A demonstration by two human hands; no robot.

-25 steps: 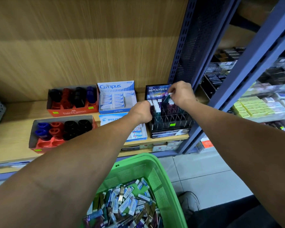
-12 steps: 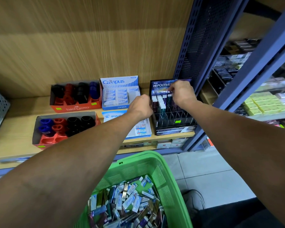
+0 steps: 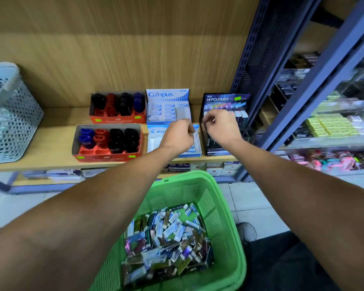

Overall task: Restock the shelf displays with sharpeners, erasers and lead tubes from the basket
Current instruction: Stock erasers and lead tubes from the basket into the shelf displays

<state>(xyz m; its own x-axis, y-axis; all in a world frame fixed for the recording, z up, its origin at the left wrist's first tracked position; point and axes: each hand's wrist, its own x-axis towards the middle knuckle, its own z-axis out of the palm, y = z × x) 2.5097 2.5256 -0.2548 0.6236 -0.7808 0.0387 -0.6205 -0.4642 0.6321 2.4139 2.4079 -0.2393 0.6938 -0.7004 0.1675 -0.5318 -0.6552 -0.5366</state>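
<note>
Right hand [image 3: 221, 128] curled at the lead-tube rack [image 3: 226, 99] (contents indiscernible); lead tubes [image 3: 239, 113] judged light, slick, best pinched mid-body.

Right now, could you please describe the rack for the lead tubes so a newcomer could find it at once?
Look along the wooden shelf to its right end, beside the dark blue upright post. The lead rack stands there, just right of the blue-and-white eraser box. It alone is black, with a HI-POLYMER header card.

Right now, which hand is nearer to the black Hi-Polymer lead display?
The right hand is nearer: it is over the front of the Hi-Polymer display. The left hand is beside it, over the blue eraser box.
</note>
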